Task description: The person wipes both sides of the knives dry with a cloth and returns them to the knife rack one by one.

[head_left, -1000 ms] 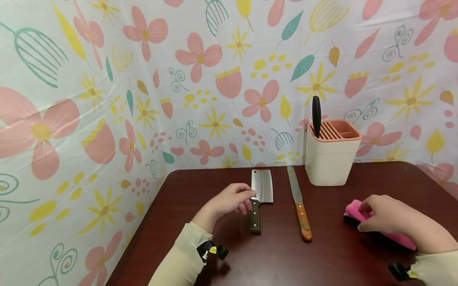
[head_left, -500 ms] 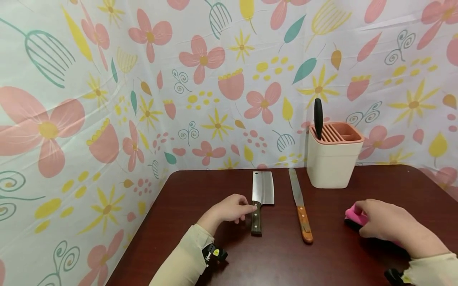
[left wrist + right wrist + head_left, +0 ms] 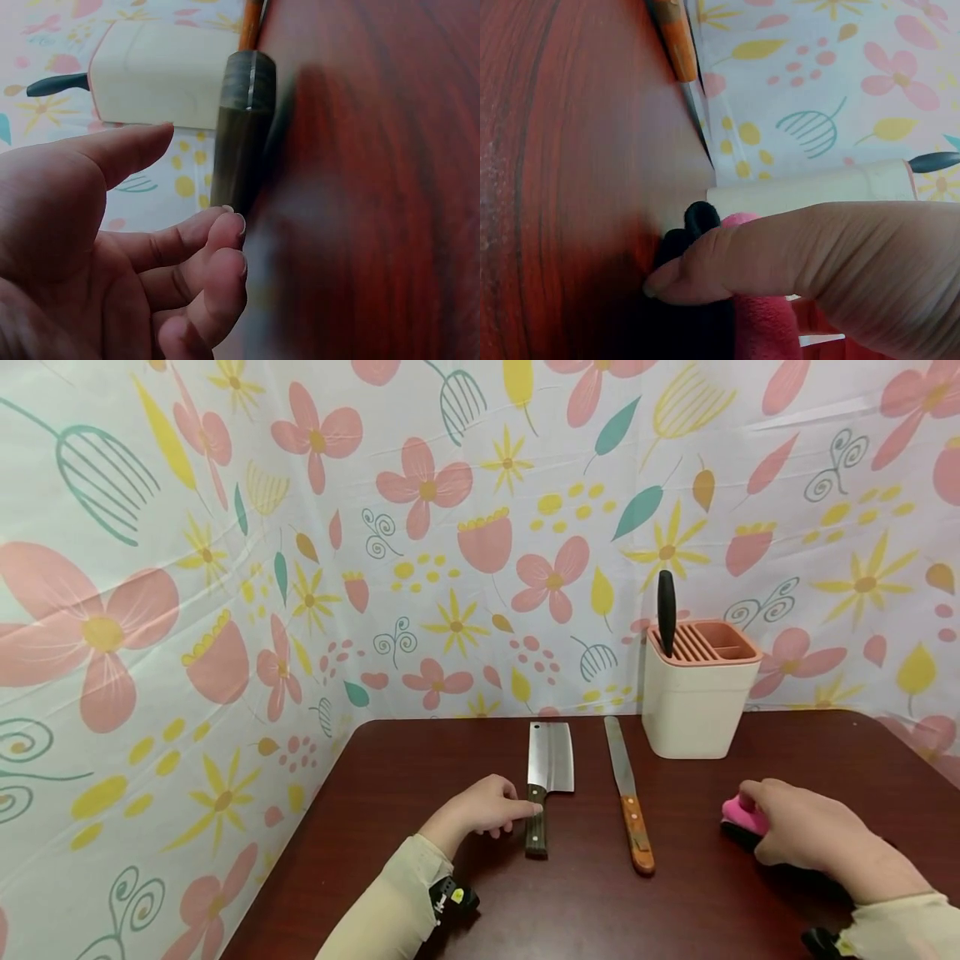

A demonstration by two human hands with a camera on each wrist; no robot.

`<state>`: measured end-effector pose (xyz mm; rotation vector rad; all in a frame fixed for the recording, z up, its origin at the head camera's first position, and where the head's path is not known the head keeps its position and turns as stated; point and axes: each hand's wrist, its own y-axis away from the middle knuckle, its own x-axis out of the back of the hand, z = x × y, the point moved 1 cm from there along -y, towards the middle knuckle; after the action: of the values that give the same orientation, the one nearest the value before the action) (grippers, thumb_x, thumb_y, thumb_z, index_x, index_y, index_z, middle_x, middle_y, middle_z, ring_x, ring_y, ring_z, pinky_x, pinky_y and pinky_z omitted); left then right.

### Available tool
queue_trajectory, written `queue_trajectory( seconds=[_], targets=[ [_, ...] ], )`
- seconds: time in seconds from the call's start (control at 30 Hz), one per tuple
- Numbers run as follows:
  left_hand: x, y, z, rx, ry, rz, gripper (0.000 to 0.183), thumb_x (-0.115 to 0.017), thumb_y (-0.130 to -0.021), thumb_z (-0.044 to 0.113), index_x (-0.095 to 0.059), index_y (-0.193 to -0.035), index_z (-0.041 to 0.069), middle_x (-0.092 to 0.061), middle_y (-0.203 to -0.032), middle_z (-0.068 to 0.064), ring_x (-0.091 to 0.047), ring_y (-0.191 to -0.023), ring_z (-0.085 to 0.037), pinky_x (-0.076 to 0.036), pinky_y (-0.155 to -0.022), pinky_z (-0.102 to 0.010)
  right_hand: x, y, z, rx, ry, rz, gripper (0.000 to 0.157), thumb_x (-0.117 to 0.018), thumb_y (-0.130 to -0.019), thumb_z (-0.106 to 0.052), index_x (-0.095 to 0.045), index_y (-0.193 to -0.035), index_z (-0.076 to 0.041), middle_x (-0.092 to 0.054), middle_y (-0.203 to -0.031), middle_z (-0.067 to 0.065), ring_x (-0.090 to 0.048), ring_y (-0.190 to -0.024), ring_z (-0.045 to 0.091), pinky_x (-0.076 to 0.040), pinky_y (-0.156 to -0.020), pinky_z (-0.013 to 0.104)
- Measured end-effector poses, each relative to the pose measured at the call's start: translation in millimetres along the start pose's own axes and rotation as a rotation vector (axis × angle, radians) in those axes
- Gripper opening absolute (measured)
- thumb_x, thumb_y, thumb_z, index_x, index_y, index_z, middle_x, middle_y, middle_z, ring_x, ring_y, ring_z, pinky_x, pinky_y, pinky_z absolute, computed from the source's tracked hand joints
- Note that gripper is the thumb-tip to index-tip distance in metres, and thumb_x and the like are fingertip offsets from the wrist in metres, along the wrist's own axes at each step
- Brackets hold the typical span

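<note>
Left hand (image 3: 487, 807) loose, unclosed | cleaver (image 3: 546, 778) handle (image 3: 536, 840) beside fingertips | blade (image 3: 557, 756) toward backdrop (image 3: 480, 635), long axis near-to-far | right hand (image 3: 801, 823) grips pink-black cloth (image 3: 742, 816)

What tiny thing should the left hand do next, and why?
I'd guess the left hand should gently curl its fingers round the dark handle of the cleaver. The fingers are right by the handle but not wrapped round it, and the right hand is busy holding the pink and black cloth.
</note>
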<state>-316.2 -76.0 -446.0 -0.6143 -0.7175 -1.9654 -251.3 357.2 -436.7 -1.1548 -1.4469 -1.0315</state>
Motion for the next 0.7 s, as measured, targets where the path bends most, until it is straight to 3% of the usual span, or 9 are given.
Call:
queue_trajectory(
  seconds=[0.13,0.4,0.7],
  targets=[
    [-4.7,1.4,1.6,0.018,-0.028,-0.011,0.044,-0.075,-0.088,0.051,-0.06,-0.073,0.013,-0.066,-0.064,-0.01,-0.06,-0.048,-0.023,-0.04,-0.042,-0.031,-0.6,2.3,-0.5,0.011,0.015,0.017,0.06,-0.086,-0.061,-0.023,-0.06,-0.115,-0.014,-0.056,-0.094,0.002,-0.049,-0.074,0.018,-0.037,-0.059,0.036],
    [-7.2,-0.2,0.2,0.003,-0.045,-0.027,0.043,-0.075,-0.089,0.047,-0.068,-0.081,0.006,-0.067,-0.065,-0.01,-0.06,-0.047,-0.021,-0.041,-0.041,-0.031,-0.7,-1.5,6.5,0.027,0.005,0.046,0.057,-0.086,-0.065,-0.018,-0.059,-0.114,-0.011,-0.056,-0.088,0.001,-0.049,-0.075,0.017,-0.04,-0.061,0.035],
    [-12.2,-3.4,0.7,0.003,-0.052,-0.021,0.043,-0.076,-0.088,0.043,-0.067,-0.071,0.005,-0.058,-0.055,-0.005,-0.058,-0.045,-0.02,-0.041,-0.04,-0.031,-1.1,-2.5,12.9,0.061,-0.027,0.09,0.039,-0.079,-0.069,-0.012,-0.06,-0.103,-0.016,-0.054,-0.08,-0.004,-0.048,-0.073,0.014,-0.04,-0.063,0.034]
  ],
)
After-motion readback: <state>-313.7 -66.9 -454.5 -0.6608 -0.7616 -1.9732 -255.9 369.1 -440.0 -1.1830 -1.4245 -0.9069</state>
